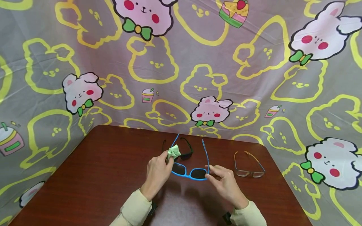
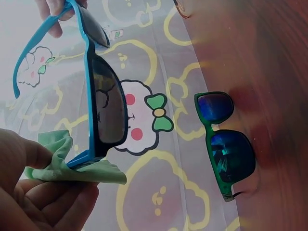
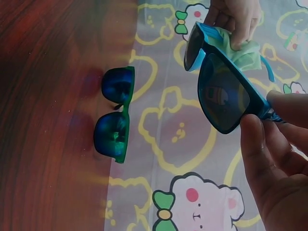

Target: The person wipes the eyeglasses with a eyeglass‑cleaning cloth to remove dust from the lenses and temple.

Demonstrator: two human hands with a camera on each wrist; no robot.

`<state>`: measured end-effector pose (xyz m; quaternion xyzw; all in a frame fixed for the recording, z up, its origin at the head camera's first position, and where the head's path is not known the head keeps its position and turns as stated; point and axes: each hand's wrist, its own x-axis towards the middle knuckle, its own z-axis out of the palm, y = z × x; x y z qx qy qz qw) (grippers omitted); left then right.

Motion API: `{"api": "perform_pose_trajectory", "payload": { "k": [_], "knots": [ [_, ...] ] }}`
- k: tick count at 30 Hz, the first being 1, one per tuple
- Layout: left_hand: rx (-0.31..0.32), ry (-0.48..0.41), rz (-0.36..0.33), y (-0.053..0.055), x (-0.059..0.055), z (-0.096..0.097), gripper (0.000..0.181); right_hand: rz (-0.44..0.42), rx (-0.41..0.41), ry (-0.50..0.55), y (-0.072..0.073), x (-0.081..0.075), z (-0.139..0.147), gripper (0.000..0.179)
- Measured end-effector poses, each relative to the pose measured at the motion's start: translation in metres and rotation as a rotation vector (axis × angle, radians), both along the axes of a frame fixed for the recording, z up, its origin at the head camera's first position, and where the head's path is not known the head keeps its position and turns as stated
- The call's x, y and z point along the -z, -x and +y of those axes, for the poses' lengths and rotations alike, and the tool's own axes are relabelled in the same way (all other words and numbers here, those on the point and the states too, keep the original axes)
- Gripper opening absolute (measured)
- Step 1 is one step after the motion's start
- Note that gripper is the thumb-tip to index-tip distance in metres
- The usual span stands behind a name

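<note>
Blue-framed sunglasses (image 1: 188, 176) with dark lenses are held up above the table, temples unfolded and pointing away. My left hand (image 1: 158, 171) pinches a light green cloth (image 1: 174, 151) around one temple near its hinge. In the left wrist view the cloth (image 2: 96, 174) is folded over that blue temple, between thumb and fingers. With thumb and fingers, my right hand (image 1: 226, 182) grips the other front corner of the frame by the hinge. The right wrist view shows the near lens (image 3: 224, 94) close to those fingertips (image 3: 252, 125).
Sunglasses with a dark green frame and blue-green lenses (image 2: 233, 154) lie on the table behind the blue pair. Clear eyeglasses (image 1: 250, 173) with orange-tipped temples rest to the right. A cartoon-print curtain (image 1: 169, 91) surrounds the back and sides of the reddish-brown table (image 1: 99, 175).
</note>
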<state>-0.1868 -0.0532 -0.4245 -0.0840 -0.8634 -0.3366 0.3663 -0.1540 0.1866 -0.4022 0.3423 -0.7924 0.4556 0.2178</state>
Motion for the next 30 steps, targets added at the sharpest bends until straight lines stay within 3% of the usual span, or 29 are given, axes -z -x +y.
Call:
{"api": "perform_pose_trajectory", "payload": {
  "k": [15, 30],
  "knots": [
    [-0.012, -0.001, 0.013, 0.003, -0.007, -0.004, 0.006, -0.034, -0.047, -0.047, -0.001, 0.0, 0.0, 0.028],
    [-0.019, -0.028, -0.027, 0.002, -0.013, -0.008, 0.004, -0.025, -0.106, -0.13, -0.003, -0.004, 0.001, 0.029]
  ]
}}
